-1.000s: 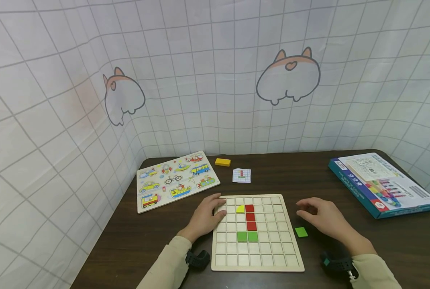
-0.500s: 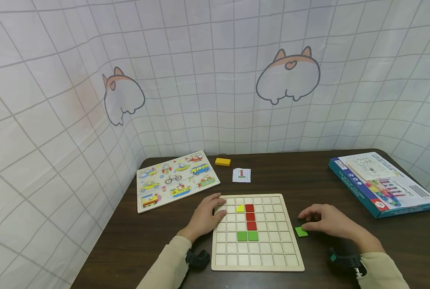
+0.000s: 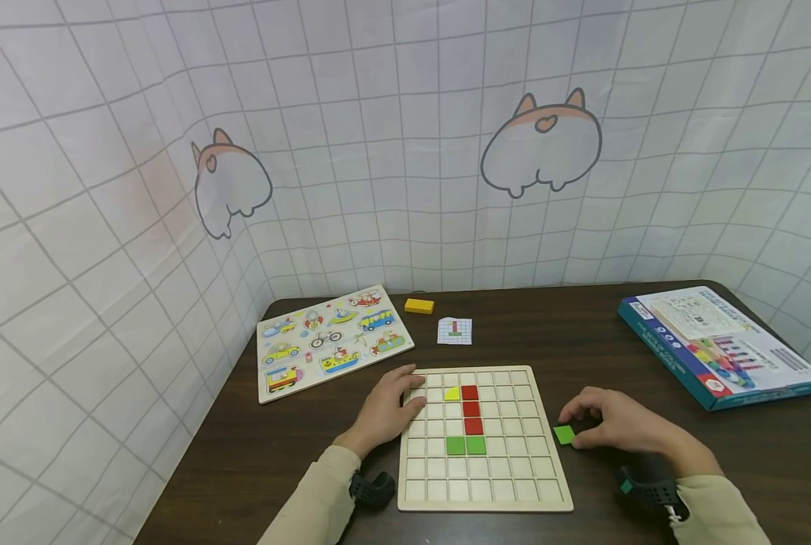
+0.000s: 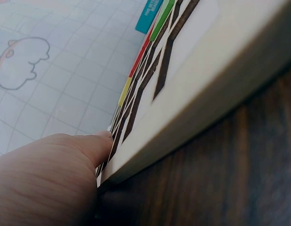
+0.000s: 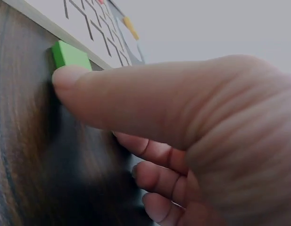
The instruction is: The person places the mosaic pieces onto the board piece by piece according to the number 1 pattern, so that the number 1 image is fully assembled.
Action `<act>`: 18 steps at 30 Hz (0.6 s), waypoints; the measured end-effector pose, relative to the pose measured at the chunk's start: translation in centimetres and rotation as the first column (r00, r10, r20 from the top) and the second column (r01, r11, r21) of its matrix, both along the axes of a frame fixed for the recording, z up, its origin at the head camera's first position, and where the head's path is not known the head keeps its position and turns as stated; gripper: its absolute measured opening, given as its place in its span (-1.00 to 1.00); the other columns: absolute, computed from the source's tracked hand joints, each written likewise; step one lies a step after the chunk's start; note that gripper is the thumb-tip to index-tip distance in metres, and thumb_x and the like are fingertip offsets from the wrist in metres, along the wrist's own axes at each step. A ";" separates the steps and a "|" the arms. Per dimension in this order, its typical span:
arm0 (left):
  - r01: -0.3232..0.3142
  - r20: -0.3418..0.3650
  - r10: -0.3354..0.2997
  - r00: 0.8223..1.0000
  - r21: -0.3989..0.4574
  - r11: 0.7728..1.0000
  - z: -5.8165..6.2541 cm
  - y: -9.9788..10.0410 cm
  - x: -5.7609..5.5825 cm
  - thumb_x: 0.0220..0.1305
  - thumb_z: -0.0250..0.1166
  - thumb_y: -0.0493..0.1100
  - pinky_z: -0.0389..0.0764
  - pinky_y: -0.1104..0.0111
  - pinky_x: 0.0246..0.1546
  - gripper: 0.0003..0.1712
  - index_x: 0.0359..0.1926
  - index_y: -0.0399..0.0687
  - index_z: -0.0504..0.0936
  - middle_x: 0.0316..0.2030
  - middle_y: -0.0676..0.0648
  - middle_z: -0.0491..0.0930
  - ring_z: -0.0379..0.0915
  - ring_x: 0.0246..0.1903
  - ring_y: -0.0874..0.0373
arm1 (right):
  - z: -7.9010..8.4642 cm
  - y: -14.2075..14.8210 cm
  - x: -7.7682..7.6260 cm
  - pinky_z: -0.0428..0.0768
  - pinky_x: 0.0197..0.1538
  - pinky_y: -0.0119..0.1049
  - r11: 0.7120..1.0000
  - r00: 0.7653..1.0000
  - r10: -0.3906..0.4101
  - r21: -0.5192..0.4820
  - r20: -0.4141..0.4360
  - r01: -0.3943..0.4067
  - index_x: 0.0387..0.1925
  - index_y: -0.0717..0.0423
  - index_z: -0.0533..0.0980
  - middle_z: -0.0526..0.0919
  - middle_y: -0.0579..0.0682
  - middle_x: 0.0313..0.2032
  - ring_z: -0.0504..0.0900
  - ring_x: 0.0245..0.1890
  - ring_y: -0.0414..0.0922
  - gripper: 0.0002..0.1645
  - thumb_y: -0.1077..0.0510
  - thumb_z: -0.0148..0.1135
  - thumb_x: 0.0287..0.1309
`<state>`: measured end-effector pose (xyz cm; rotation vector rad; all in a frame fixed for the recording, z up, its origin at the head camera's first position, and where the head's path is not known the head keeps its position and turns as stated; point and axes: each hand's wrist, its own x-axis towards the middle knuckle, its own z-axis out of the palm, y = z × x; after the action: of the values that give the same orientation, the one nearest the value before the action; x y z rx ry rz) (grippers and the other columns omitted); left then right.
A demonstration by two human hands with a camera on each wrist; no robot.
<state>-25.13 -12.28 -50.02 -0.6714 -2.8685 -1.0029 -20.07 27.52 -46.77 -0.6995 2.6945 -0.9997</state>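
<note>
A pale wooden grid board (image 3: 483, 484) lies flat on the dark table. In its cells sit a column of red squares (image 3: 471, 409), two green squares (image 3: 456, 446) side by side below it, and a yellow piece (image 3: 452, 393) with a cut corner at the top. My left hand (image 3: 385, 409) rests on the board's left edge, thumb and fingertips over the rim. Just off the board's right edge, my right hand (image 3: 626, 424) pinches a loose green square tile (image 3: 563, 434) between thumb and index finger. The right wrist view shows the thumb (image 5: 72, 77) against the tile's edge, other fingers curled below.
Behind the board lies a small printed pattern card (image 3: 455, 331), with a yellow block (image 3: 419, 306) farther back. A picture puzzle board (image 3: 337, 341) stands off to the left. At the back right is a flat blue-and-white box (image 3: 722, 348).
My right hand has come down onto the loose green tile, which has turned and shifted slightly left toward the board. The left hand has stayed on the board's edge.
</note>
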 end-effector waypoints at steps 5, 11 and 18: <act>-0.012 0.014 0.012 1.000 0.000 1.000 -0.1 0.0 0.0 0.40 0.22 0.01 0.27 0.00 0.35 -0.57 0.22 0.03 0.56 0.41 -0.02 0.24 0.09 0.42 -0.03 | -0.1 -0.5 0.1 0.50 -0.18 -0.28 0.999 0.998 -0.041 0.025 -0.037 0.042 -0.19 -0.19 0.65 0.55 -0.20 -0.26 0.45 -0.24 -0.22 -0.73 -0.08 0.46 0.03; -0.015 0.011 0.015 1.000 -0.002 1.000 -0.2 0.0 -0.1 0.40 0.22 0.00 0.27 0.00 0.35 -0.58 0.22 0.03 0.56 0.41 -0.02 0.24 0.10 0.41 -0.04 | -0.3 -1.3 -0.1 0.46 -0.32 -0.37 0.995 0.991 -0.093 0.036 -0.099 0.097 -0.19 -0.05 0.63 0.53 -0.19 -0.34 0.43 -0.34 -0.26 -0.72 0.00 0.45 0.05; -0.014 0.013 0.014 1.000 -0.002 1.000 -0.1 0.2 0.1 0.41 0.21 0.00 0.28 0.00 0.34 -0.58 0.21 0.01 0.56 0.41 -0.03 0.25 0.11 0.41 -0.04 | -0.7 -1.9 -0.2 0.43 -0.34 -0.37 0.986 0.981 -0.160 0.030 -0.109 0.164 -0.21 -0.04 0.63 0.53 -0.17 -0.33 0.41 -0.35 -0.21 -0.75 0.03 0.45 0.06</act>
<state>-25.03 -12.08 -50.08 -0.6463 -2.8811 -1.0070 -20.27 25.64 -47.52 -0.5484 2.8947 -0.9684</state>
